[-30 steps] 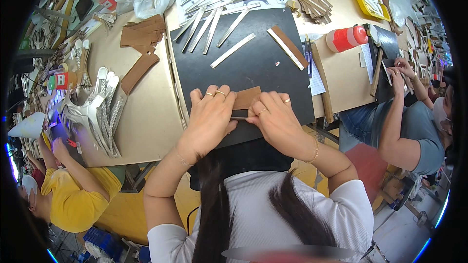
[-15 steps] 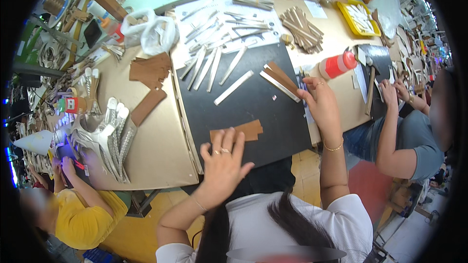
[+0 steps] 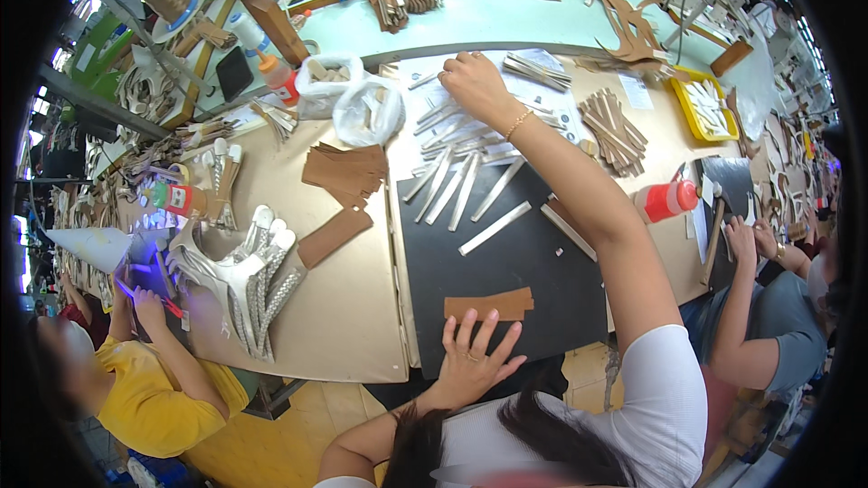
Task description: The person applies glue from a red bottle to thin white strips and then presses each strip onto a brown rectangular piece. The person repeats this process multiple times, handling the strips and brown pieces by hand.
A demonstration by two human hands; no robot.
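My left hand [image 3: 472,360] lies with its fingers spread, fingertips on a small stack of brown leather strips [image 3: 493,305] on the black work mat [image 3: 551,316]. My right arm stretches across the mat to the far side. There my right hand [image 3: 475,86] is curled, fingers together, above the white printed sheet beside the pile of silver strips [image 3: 443,126]; whatever its fingertips hold is hidden. Several silver strips fan out onto the mat, and a single silver strip [image 3: 495,228] lies apart. Under my forearm, a brown strip and a pale one are partly covered.
Left of the mat are brown leather pieces [image 3: 336,235], white braided straps [image 3: 253,271] and plastic bags [image 3: 369,111]. On the right stand a red bottle [image 3: 667,201], a bundle of tan strips [image 3: 615,134] and a yellow tray [image 3: 703,107]. Co-workers sit at both sides.
My right hand has moved from beside the brown strip at the mat's right edge to the far side, by the silver strips. My left hand stays on the brown strips. The whole view has shifted.
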